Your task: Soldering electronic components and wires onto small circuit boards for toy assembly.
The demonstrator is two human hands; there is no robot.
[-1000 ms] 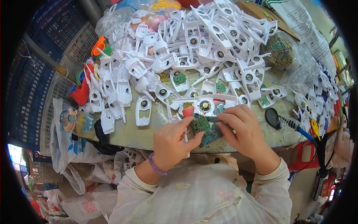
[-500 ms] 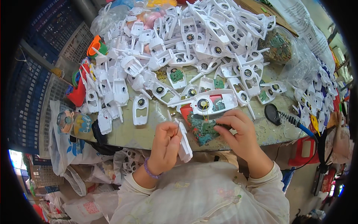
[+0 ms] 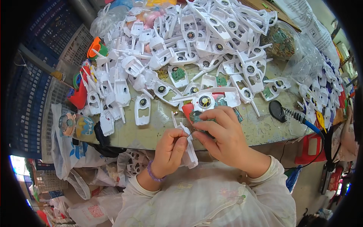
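The left hand (image 3: 170,151)'s fingers are pinching a thin wire (image 3: 190,134) beside a white case (image 3: 190,153) at the table (image 3: 149,138)'s near edge; the right hand (image 3: 225,138) is hovering close (its grip cannot be told). Beyond, white shells (image 3: 123,94) are lying heaped.

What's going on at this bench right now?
A person works bare-handed at a cluttered table. The left hand holds a white casing; a thin dark wire shows between that hand and the right hand, whose grip is unclear. Another white casing lies just beyond, and a pile of white casings fills the back.
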